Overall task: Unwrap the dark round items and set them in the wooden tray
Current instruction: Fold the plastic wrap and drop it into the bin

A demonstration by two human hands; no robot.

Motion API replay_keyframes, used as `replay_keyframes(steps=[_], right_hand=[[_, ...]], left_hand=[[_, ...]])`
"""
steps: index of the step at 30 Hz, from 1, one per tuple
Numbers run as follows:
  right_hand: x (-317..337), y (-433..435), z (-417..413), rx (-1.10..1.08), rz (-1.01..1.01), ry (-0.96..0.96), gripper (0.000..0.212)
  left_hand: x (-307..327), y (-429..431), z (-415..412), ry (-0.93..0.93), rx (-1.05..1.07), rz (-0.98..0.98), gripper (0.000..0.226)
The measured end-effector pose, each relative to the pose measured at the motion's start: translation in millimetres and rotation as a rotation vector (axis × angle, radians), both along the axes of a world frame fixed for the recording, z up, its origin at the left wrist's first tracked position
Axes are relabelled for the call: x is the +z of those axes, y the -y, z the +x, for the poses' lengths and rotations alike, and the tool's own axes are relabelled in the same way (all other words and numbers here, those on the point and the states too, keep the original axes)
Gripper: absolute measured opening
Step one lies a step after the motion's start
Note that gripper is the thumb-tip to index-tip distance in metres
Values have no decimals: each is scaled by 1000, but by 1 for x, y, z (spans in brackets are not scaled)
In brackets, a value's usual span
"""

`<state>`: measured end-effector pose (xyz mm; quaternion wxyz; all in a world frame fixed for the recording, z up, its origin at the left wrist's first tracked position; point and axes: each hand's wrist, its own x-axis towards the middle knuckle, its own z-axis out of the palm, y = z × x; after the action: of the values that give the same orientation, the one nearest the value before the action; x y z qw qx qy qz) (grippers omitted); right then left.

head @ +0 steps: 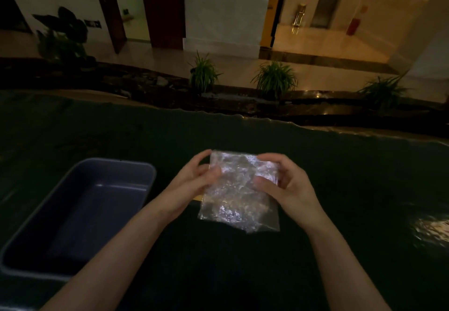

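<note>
At centre frame, above a dark surface (243,274), the left hand (192,184) and right hand (284,184) each pinch the top edge of a crinkled clear plastic wrap (239,196), grip closed on it. It looks light, limp and slippery, best held at the corners. A grey bin (136,167) sits at lower left.

Both my hands hold a crinkled clear plastic wrapper (239,190) above the dark table surface (340,189). Left hand (192,184) pinches its upper left edge; right hand (284,184) grips the upper right. Contents too dim to identify. Empty grey-blue rectangular plastic bin (136,167) sits to my left. Light low.
</note>
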<state>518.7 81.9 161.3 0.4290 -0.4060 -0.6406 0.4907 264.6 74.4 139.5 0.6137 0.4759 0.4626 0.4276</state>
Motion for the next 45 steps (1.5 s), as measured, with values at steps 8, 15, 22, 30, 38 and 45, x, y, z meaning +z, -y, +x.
replay_keyframes(steps=[8, 15, 22, 30, 38, 45], right_hand=[[-11, 8, 1, -74, -252, -176, 81], [-30, 20, -2, -66, -277, -15, 9], [-42, 25, -5, -158, -184, -18, 15], [-58, 34, -8, 10, -327, -86, 27], [-98, 46, -14, -38, -361, 11, 10], [-117, 73, 20, -236, -328, -69, 15]], left_hand=[[-10, 13, 13, -6, 61, 49, 67], [-15, 22, 15, -37, 215, 90, 51], [-19, 39, 17, -6, 174, 5, 46], [-42, 62, 12, -72, 272, 0, 36], [-69, 82, 11, -122, 344, 27, 13], [-85, 71, 47, -266, 247, 102, 13]])
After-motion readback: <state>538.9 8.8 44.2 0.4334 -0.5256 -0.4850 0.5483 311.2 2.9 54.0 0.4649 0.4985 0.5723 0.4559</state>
